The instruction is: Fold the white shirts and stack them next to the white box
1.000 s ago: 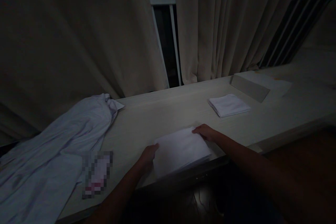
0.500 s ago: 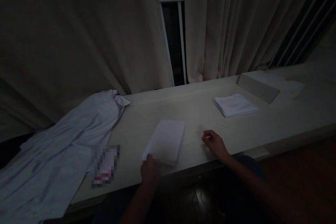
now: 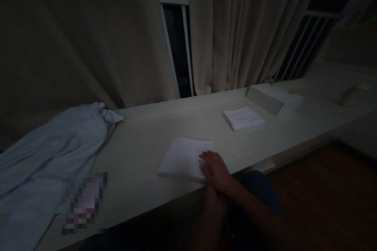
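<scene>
A white folded cloth point(image 3: 182, 159) lies on the pale ledge point(image 3: 141, 157) in front of me. My right hand point(image 3: 216, 170) rests over its right side, fingers stretched out on the fabric. Beneath and just behind it, at the cloth's near right corner, is my left hand point(image 3: 212, 196). The left fingers are hidden by the right hand, so I cannot make out what they grip. A second folded white cloth point(image 3: 244, 118) sits farther back to the right, apart from both hands.
On the left, a light shirt-like garment point(image 3: 67, 137) spreads over the ledge beside a pixelated item point(image 3: 85, 202). A grey-sided box point(image 3: 263, 100) with white sheets stands at the back right. Beige curtains point(image 3: 241, 27) hang behind, with white window bars between them.
My left hand has gone from the cloth's near left corner to its near right corner. My right hand has come down onto the cloth, which has turned somewhat. The view has swung right.
</scene>
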Available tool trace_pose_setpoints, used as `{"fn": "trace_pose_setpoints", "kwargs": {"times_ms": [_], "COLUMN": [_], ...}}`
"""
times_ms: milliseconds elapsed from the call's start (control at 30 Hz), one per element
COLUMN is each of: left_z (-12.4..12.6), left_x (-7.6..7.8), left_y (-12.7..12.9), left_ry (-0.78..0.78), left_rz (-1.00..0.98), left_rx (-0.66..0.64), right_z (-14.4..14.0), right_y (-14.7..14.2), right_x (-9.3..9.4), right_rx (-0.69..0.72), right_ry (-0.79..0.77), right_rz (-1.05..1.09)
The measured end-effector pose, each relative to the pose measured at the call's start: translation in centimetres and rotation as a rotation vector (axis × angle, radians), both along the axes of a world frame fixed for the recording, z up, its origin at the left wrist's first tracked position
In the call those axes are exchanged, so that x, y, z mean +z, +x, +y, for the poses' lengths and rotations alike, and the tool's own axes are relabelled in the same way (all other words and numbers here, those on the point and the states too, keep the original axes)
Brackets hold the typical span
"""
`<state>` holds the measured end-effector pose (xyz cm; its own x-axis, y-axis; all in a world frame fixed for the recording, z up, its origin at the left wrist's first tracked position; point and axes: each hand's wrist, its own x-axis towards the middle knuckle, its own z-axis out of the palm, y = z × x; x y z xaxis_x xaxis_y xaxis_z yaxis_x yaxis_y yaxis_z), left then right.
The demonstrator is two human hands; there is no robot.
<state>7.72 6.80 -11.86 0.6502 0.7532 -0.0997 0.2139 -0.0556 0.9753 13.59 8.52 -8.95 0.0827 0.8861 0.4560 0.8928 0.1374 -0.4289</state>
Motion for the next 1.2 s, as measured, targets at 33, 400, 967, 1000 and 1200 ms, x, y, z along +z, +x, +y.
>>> {"fn": "trace_pose_setpoints", "kwargs": {"times_ms": [33,400,967,1000,1200], "left_z": [-0.6,10.3,16.9,16.9,13.9], "left_x": [-0.1,2.8,-1.0,-1.1,-0.7], "left_y": [0.0,-16.1,-15.5,-15.6,-15.7], "left_ry": [-0.07,0.208,1.197,1.204,1.163], "left_rz": [-0.017,0.173,0.683,0.682,0.801], "left_rx": [0.015,0.509,-0.215,-0.214,-0.144], "right_z": [0.1,-1.0,1.1,0.9,0.8], "right_y": [0.3,4.5,-3.4,-3.4,-1.7], "right_x": [0.0,-4.4,-5.3,-5.5,-4.4], "right_rx": [0.003,-0.137,-0.121,-0.127,-0.032], "right_ry": [-0.04,0.018,-0.111,-0.109,-0.132], "right_rz": [-0.026,0.002,-0.122,-0.125,-0.178]}}
